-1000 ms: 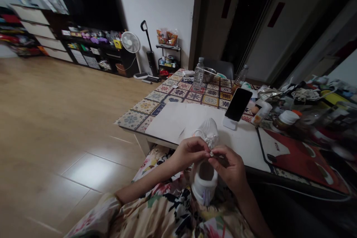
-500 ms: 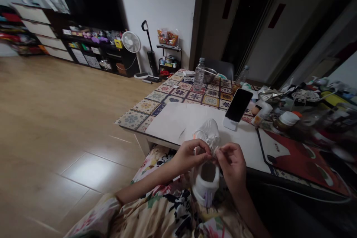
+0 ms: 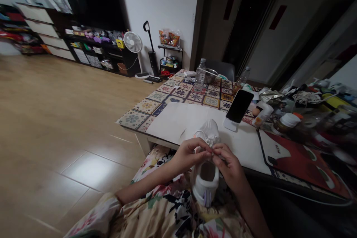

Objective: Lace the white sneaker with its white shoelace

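A small white shoe (image 3: pixel 205 182) rests heel-toward-me on my lap, its toe at the table edge. My left hand (image 3: pixel 191 154) and my right hand (image 3: pixel 228 165) meet just above its opening. Both pinch the white lace at the shoe's tongue, fingertips pressed together. A second white shoe (image 3: pixel 209 132) lies on the white sheet (image 3: pixel 178 119) on the table right behind my hands.
A black phone (image 3: pixel 239 105) leans on a white stand behind the shoes. Bottles, jars and clutter (image 3: pixel 301 108) crowd the table's right side, by a red mat (image 3: pixel 301 156). A water bottle (image 3: pixel 199 74) stands at the far end. Wooden floor lies to the left.
My right hand drew away from the left half a second ago, then came back; both fingertips again meet over the shoe's opening. The view shifted slightly.
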### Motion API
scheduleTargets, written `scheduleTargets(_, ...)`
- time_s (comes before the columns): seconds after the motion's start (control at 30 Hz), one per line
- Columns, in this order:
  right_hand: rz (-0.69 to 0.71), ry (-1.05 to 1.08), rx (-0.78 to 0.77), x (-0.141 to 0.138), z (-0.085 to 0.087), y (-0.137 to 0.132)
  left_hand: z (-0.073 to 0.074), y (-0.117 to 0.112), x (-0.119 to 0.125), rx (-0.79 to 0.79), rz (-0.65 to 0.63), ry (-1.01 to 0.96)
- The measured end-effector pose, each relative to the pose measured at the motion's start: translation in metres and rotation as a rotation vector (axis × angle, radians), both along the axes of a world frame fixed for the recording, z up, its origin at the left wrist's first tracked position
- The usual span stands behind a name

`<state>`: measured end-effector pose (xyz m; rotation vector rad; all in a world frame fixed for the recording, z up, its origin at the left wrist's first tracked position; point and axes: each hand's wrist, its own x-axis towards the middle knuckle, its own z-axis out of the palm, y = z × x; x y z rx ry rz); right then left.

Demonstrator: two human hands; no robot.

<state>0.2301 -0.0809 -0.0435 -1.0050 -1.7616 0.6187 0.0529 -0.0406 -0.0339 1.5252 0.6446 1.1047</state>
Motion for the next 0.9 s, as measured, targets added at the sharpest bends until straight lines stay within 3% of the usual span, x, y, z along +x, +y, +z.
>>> scheduleTargets(0.13, 0.047, 0.014, -0.001, -0.003, -0.003, 0.002, -0.001, -0.001, 0.002, -0.131, -0.014, -0.032)
scheduleTargets(0.33, -0.169, -0.173, 0.343, -0.004, -0.006, 0.000, 0.002, -0.002, 0.003, -0.274, -0.033, -0.066)
scheduleTargets(0.5, -0.148, -0.351, 0.564, 0.000, -0.001, -0.003, 0.000, 0.003, 0.003, -0.317, -0.077, -0.120)
scheduleTargets(0.6, -0.049, -0.286, 0.517, 0.003, 0.006, -0.004, -0.007, 0.014, 0.001, -0.304, -0.041, -0.144)
scheduleTargets(0.73, 0.125, -0.207, 0.376, 0.005, 0.013, -0.005, -0.018, 0.033, 0.001, -0.133, 0.120, -0.091)
scheduleTargets(0.9, 0.212, -0.167, 0.319, 0.006, 0.013, -0.002, -0.024, 0.041, 0.005, -0.011, 0.192, -0.021)
